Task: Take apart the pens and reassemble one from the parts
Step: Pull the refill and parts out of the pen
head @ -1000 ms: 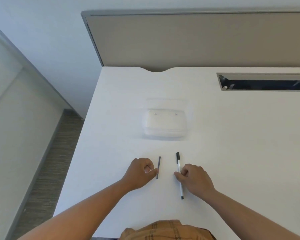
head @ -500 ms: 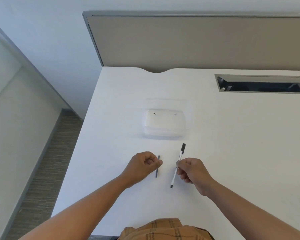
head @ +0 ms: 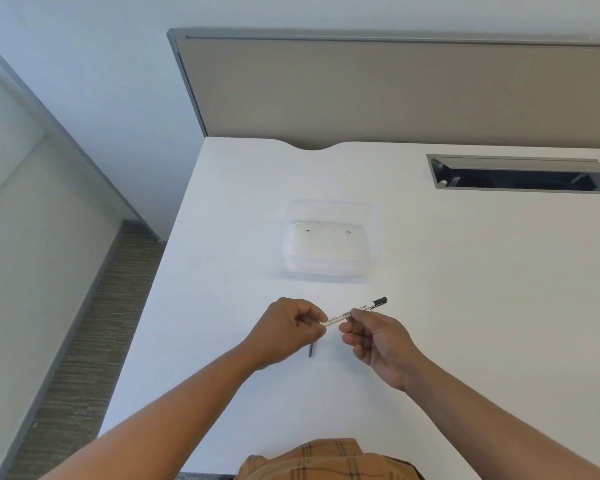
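My left hand (head: 288, 329) and right hand (head: 378, 337) pinch the pen (head: 355, 311); my left hides most of the refill (head: 311, 350).

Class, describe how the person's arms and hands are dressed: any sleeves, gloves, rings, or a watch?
Both forearms are bare, with no sleeves showing. The left hand and right hand wear no gloves, and no watch or ring is visible. An orange plaid garment shows at the bottom edge.

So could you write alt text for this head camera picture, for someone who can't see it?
Two bare hands hold a white pen with a black cap above a white desk, the left hand at one end and the right hand at its middle. A small dark pen part lies below them, a clear plastic box behind.
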Tool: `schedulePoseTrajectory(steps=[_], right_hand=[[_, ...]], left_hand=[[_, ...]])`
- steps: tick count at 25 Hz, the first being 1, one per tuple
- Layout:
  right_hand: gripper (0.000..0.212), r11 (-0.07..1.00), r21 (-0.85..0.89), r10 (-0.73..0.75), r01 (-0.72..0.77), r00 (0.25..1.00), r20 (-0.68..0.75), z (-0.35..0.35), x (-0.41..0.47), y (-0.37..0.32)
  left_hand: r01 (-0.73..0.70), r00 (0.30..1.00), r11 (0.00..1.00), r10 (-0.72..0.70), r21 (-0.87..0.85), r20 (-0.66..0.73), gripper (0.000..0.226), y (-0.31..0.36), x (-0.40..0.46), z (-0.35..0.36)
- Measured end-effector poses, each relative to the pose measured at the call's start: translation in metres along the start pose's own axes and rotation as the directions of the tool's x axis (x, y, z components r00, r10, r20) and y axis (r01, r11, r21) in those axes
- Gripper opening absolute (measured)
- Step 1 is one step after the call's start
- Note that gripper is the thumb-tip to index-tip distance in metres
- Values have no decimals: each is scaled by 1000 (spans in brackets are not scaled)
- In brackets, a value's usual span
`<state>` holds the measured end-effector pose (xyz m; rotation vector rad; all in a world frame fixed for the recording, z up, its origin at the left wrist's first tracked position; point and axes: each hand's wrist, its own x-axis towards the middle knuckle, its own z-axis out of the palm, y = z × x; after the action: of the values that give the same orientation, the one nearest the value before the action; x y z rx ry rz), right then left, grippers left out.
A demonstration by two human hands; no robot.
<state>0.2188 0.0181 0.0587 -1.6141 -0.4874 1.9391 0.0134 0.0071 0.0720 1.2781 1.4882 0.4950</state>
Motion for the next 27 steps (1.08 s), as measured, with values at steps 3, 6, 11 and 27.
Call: schedulePoseTrajectory(steps=[3, 6, 11, 27], right_hand=[[28, 971, -240, -43, 26, 997, -67, -1, -4, -1], [35, 878, -426, -295, 217, 947, -125, -4, -3, 1], [23, 449, -777, -637, 441, 768, 67, -4, 5, 6], [22, 266, -813, -451, 517, 813, 369, 6, 6, 9]], left_hand=[[-13, 996, 1000, 15, 22, -91, 7, -3, 3, -4], [-2, 992, 1000, 6, 27, -125, 10, -4, 6, -7], [-31, 989, 999, 33, 12, -147, 11, -2, 8, -9], [-74, 986, 988, 53, -136, -156, 12, -5, 8, -2]])
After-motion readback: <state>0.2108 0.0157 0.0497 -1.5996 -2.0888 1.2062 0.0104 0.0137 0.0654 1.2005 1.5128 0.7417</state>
